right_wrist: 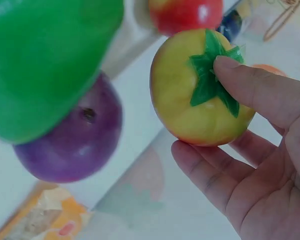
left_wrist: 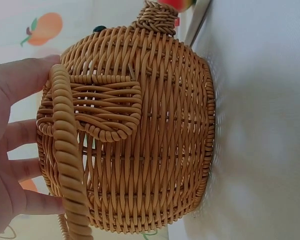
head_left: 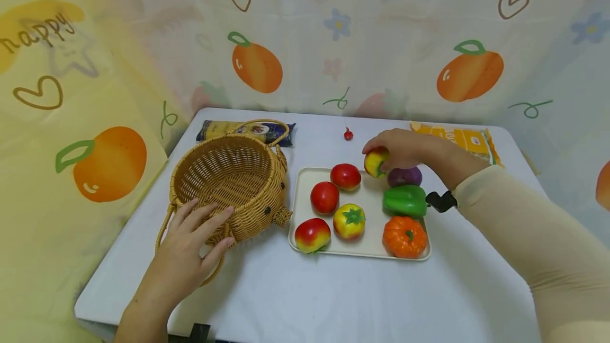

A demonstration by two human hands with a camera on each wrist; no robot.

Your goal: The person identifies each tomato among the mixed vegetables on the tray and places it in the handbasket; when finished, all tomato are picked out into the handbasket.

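Note:
In the head view my right hand (head_left: 402, 148) pinches a yellow-red toy tomato (head_left: 376, 162) above the tray's far edge. The right wrist view shows the thumb on the green leaf top of this tomato (right_wrist: 202, 87) and the fingers beneath it. My left hand (head_left: 193, 242) rests on the near rim of a wicker basket (head_left: 229, 189), its fingers spread and fairly straight. In the left wrist view the fingertips touch the rim of the basket (left_wrist: 155, 135) beside its twisted handle (left_wrist: 67, 150). The basket's visible inside shows only woven bottom.
A cream tray (head_left: 367, 247) holds several red and yellow-red toy tomatoes (head_left: 325, 198), a green pepper (head_left: 405, 201), a purple round vegetable (head_left: 404, 176) and an orange pumpkin (head_left: 405, 237). Behind lie a blue-yellow packet (head_left: 274, 134), an orange packet (head_left: 457, 139) and a small red object (head_left: 348, 134).

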